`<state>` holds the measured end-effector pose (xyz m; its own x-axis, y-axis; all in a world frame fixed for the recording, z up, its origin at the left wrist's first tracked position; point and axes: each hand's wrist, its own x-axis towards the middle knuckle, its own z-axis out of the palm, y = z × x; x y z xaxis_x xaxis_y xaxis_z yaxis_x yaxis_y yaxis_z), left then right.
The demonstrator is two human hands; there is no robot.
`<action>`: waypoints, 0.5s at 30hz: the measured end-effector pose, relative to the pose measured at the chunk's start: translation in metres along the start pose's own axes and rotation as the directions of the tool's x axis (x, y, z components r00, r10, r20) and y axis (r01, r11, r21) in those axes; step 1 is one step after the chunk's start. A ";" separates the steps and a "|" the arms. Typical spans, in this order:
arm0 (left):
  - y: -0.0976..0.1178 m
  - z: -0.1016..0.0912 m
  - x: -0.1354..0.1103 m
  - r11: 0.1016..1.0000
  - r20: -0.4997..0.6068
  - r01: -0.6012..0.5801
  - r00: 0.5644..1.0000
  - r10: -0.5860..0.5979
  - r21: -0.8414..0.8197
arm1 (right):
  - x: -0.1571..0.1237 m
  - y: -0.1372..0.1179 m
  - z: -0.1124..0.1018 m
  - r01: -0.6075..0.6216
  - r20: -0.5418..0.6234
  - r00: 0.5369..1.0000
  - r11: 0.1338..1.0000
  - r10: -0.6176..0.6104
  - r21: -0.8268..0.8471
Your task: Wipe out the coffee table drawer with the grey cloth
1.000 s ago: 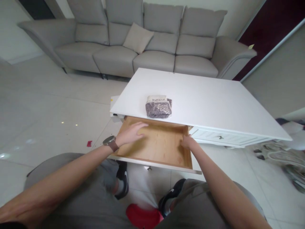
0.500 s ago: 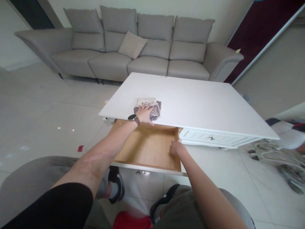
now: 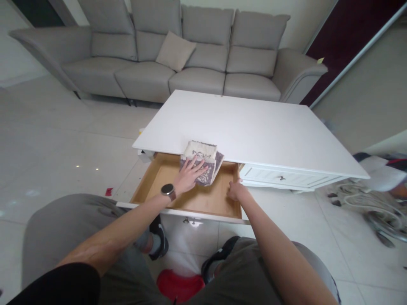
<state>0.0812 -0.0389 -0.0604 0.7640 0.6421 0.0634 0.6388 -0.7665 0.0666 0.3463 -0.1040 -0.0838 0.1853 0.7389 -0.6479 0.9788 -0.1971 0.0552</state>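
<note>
A folded purple-and-cream patterned towel (image 3: 201, 151) overhangs the table's front edge, above the pulled-out wooden drawer (image 3: 219, 199). My left hand (image 3: 187, 176) grips the towel, fingers spread across its top and the thumb hidden. A watch (image 3: 168, 190) is on that wrist. On the drawer's right side wall my right hand (image 3: 234, 189) is closed, its fingers curled over the upper edge. The bare wooden bottom of the drawer shows on both sides of the towel.
The white coffee table (image 3: 248, 127) has a second, closed drawer (image 3: 281, 176) to the right. A grey sofa (image 3: 197, 84) stands behind. My knees flank the open drawer, with a red object (image 3: 179, 286) on the floor between my feet. Piled items (image 3: 365, 199) lie at right.
My left hand has drawn the towel toward me, from the tabletop to over the open drawer. My right hand stays on the drawer's side. The view has tilted slightly down.
</note>
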 end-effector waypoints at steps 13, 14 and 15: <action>0.056 0.099 0.061 0.993 0.581 0.104 0.812 -0.055 -0.052 | 0.001 0.000 -0.003 0.039 -0.016 0.999 0.997 -0.038 0.067; 0.063 0.103 0.070 0.992 0.572 0.109 0.819 -0.053 -0.065 | 0.000 0.000 -0.004 0.046 -0.018 0.999 0.996 -0.045 0.072; 0.070 0.108 0.079 0.989 0.557 0.115 0.829 -0.044 -0.092 | -0.001 0.000 -0.005 0.050 -0.019 0.999 0.996 -0.049 0.075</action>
<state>0.1967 -0.0431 -0.1579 0.6559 0.5606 -0.5054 0.7112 -0.6834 0.1649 0.3465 -0.1013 -0.0792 0.1388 0.7600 -0.6349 0.9776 -0.2076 -0.0347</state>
